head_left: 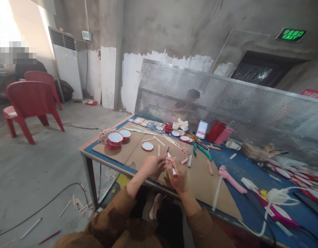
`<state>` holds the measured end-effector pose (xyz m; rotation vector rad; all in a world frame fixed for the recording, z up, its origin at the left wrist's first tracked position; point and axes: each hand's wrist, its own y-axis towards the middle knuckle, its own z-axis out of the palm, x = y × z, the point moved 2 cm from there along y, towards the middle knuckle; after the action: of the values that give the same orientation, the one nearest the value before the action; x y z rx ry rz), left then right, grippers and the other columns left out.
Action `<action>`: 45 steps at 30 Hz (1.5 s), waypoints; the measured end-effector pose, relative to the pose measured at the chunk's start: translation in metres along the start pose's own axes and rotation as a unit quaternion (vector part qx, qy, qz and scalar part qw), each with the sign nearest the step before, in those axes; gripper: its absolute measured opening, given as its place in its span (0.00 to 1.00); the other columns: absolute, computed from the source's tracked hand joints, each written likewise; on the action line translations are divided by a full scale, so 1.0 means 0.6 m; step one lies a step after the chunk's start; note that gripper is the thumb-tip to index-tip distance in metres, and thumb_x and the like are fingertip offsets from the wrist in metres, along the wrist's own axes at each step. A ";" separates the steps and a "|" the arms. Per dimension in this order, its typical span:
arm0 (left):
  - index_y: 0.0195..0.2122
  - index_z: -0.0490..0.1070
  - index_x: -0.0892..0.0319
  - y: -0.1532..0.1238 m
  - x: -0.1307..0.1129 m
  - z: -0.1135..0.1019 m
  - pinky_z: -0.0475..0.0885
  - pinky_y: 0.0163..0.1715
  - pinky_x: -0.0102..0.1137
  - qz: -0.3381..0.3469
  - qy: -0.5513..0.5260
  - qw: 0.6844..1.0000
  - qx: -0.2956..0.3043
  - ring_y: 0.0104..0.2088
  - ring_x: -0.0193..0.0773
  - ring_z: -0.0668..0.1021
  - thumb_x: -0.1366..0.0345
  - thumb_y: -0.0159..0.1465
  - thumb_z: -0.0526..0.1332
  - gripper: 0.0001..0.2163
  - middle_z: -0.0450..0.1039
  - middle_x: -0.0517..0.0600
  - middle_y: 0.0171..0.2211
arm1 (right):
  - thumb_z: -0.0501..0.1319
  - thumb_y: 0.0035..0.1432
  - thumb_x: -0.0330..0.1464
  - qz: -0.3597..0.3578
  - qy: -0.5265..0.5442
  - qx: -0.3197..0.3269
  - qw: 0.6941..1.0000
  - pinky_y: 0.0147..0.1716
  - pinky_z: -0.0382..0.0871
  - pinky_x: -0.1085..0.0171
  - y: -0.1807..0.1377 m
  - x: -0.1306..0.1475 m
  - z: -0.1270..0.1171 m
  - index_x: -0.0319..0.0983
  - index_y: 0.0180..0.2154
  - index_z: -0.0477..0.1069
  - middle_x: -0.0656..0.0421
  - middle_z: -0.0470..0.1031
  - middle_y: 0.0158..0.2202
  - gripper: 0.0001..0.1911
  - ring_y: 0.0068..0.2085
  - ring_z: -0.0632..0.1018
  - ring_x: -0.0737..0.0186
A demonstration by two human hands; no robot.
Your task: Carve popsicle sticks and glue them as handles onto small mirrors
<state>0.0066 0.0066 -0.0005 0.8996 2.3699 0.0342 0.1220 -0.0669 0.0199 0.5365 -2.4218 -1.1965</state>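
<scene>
Over the front edge of the cardboard sheet (138, 156), my left hand (153, 165) pinches a small flat wooden stick (167, 150). My right hand (178, 175) grips a white marker pen (172, 165) with a red end, its tip up close to the stick and my left fingers. Whether the tip touches the wood is too small to tell. A round, red-rimmed white disc (148, 146) lies just beyond my hands. Loose wooden sticks (159, 150) are scattered around it, and a short stick (184, 161) lies beside my right hand.
Red-rimmed round pieces (114, 140) are stacked at the left. Green-handled pliers (203, 151), a pink glue gun (232, 179) and a purple power strip (280, 214) with cables lie rightward. A phone (201, 129) stands before the perforated metal screen (171, 86). Red chairs (31, 100) stand left.
</scene>
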 end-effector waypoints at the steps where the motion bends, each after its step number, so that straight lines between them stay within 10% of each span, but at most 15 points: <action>1: 0.48 0.71 0.54 0.000 -0.001 0.000 0.66 0.34 0.27 -0.002 0.002 1.000 0.004 0.38 0.41 0.77 0.61 0.63 0.52 0.14 0.78 0.53 0.39 | 0.51 0.62 0.29 0.001 0.000 0.000 1.000 0.36 0.65 0.63 0.000 0.000 0.000 0.39 0.37 0.67 0.57 0.73 0.31 0.07 0.34 0.74 0.62; 45: 0.38 0.75 0.58 0.000 -0.003 -0.006 0.62 0.28 0.25 0.001 -0.025 0.999 0.021 0.30 0.36 0.75 0.61 0.63 0.52 0.13 0.77 0.51 0.31 | 0.50 0.62 0.31 0.062 0.029 -0.025 0.997 0.42 0.66 0.61 -0.002 -0.001 -0.007 0.41 0.37 0.68 0.57 0.74 0.31 0.08 0.35 0.75 0.62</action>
<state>0.0059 0.0063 0.0032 0.9121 2.3312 -0.0356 0.1248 -0.0704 0.0212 0.3938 -2.3334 -1.1714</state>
